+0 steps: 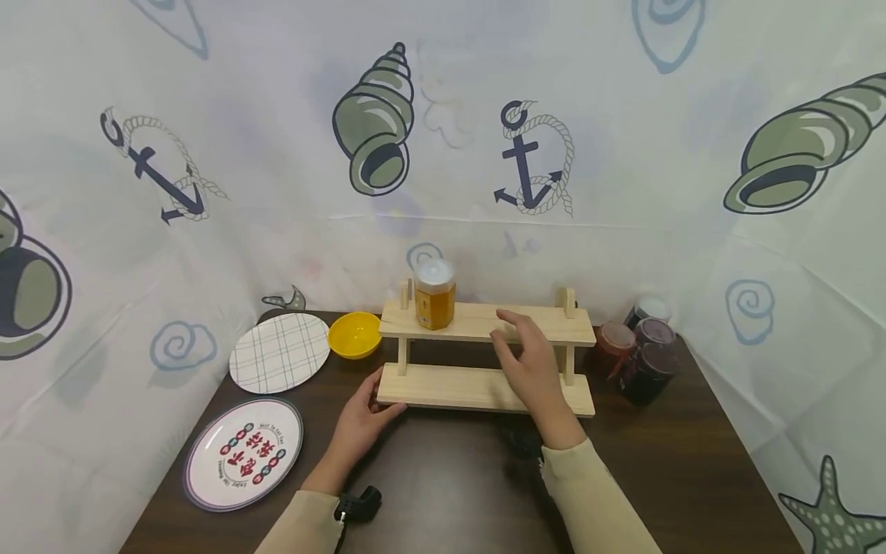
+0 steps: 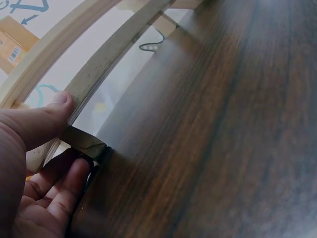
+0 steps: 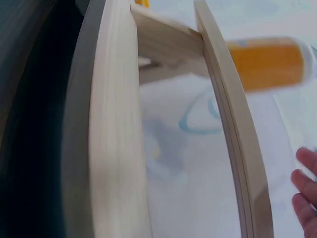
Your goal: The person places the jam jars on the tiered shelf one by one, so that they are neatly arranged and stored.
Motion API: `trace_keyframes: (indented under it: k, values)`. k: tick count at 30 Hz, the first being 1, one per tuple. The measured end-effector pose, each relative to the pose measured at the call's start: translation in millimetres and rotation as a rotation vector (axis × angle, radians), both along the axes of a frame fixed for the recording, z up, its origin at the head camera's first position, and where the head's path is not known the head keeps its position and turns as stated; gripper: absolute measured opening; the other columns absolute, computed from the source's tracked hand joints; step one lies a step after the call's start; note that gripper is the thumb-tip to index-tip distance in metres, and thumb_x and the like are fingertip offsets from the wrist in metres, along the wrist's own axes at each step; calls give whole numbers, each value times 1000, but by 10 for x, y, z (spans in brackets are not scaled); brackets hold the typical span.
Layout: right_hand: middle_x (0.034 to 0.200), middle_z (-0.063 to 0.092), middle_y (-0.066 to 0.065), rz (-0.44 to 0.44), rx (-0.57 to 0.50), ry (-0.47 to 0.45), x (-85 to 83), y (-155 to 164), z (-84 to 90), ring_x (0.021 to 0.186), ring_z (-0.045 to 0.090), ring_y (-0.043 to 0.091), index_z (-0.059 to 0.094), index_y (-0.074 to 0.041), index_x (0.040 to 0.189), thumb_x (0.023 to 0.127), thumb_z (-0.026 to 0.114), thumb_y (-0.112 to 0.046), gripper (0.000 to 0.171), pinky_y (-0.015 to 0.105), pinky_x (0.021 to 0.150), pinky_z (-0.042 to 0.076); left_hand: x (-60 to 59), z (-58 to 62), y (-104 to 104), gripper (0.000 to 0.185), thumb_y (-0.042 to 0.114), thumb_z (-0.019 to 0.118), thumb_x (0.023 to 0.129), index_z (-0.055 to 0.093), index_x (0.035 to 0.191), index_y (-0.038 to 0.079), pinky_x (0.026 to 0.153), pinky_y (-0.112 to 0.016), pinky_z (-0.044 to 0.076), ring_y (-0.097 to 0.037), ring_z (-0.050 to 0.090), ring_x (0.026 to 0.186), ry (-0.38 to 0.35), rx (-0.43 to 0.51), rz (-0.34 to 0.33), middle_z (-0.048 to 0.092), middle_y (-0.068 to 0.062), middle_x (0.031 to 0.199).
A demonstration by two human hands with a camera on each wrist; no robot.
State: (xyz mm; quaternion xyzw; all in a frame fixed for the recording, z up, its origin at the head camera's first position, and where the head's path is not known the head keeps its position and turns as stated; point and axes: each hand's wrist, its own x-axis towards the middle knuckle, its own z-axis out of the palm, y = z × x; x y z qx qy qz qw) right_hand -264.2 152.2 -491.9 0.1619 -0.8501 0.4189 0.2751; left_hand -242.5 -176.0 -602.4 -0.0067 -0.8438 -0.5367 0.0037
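A two-tier wooden shelf [image 1: 457, 385] stands at the back of the table. On the left part of its upper tier sits a honey jar [image 1: 434, 304] with a whitish lid. My left hand [image 1: 360, 427] grips the left end of the lower tier; in the left wrist view the thumb [image 2: 54, 111] presses on the board and the fingers curl beneath. Above the right half of the shelf, my right hand [image 1: 529, 365] holds nothing, thumb and fingers spread apart. Only its fingertips [image 3: 303, 186] show at the edge of the right wrist view.
Right of the shelf cluster several dark jars [image 1: 647, 369] with lids. To the left lie a yellow bowl [image 1: 355, 335], a checked white plate [image 1: 277, 354] and a round plate with red writing [image 1: 214, 438]. A patterned cloth [image 1: 457, 185] hangs behind the table [image 1: 443, 477].
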Motion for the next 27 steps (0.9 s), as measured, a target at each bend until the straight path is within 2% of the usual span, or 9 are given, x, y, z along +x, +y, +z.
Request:
trace_keyframes:
  k: [3, 8, 10, 13, 15, 17, 21, 27]
  values:
    - [145, 71, 7, -47, -19, 81, 126, 269, -18, 139, 65, 29, 67, -11, 147, 107, 72, -21, 42, 46, 116, 51, 7, -12, 5, 94, 41, 92, 89, 43, 167, 21, 88, -26, 51, -20, 62, 106, -3, -4, -2, 71, -9, 128]
    - [143, 73, 9, -153, -47, 159, 289, 694, -8, 136, 66, 31, 68, -12, 147, 103, 77, -12, 46, 19, 119, 41, 4, -13, -2, 95, 43, 93, 87, 45, 167, 21, 87, -27, 51, -21, 62, 105, 7, 11, -1, 71, -8, 126]
    - [141, 74, 12, -176, -70, 193, 334, 836, 13, 129, 69, 29, 68, -11, 147, 100, 78, -7, 48, 12, 114, 41, -1, -14, -13, 96, 43, 93, 87, 45, 167, 21, 86, -26, 52, -20, 63, 104, 6, 12, 1, 71, -8, 126]
    - [138, 74, 13, -215, -95, 236, 399, 1014, 57, 110, 72, 11, 68, -9, 147, 99, 77, -1, 50, 8, 95, 47, -7, -8, -26, 97, 43, 94, 87, 44, 167, 21, 87, -25, 53, -20, 64, 105, -7, 16, 0, 71, -8, 127]
    - [137, 74, 14, -243, -113, 259, 430, 1111, 95, 102, 67, -1, 68, -9, 146, 97, 77, 2, 50, 7, 85, 45, -10, 1, -31, 96, 42, 94, 87, 45, 166, 22, 87, -25, 53, -20, 64, 106, -13, 24, -1, 71, -8, 128]
    - [137, 75, 14, -271, -133, 277, 454, 1203, 127, 109, 65, -7, 69, -9, 145, 96, 77, 3, 51, 10, 90, 46, -12, 13, -32, 95, 42, 94, 87, 45, 166, 23, 89, -24, 54, -20, 65, 107, -12, 25, -1, 71, -7, 128]
    - [135, 75, 20, -308, -166, 315, 493, 1399, 140, 132, 62, 1, 71, -4, 141, 93, 79, 6, 51, 16, 114, 42, -7, 37, -19, 95, 43, 93, 87, 45, 166, 22, 93, -27, 54, -21, 66, 110, 0, 23, -4, 72, -8, 129]
    - [140, 73, 18, -397, -223, 248, 569, 1726, -21, 138, 61, 3, 68, -8, 146, 100, 77, -6, 46, 18, 119, 39, 14, 12, -5, 93, 37, 93, 89, 44, 167, 23, 94, -25, 55, -20, 67, 113, -2, 46, -7, 71, -8, 131]
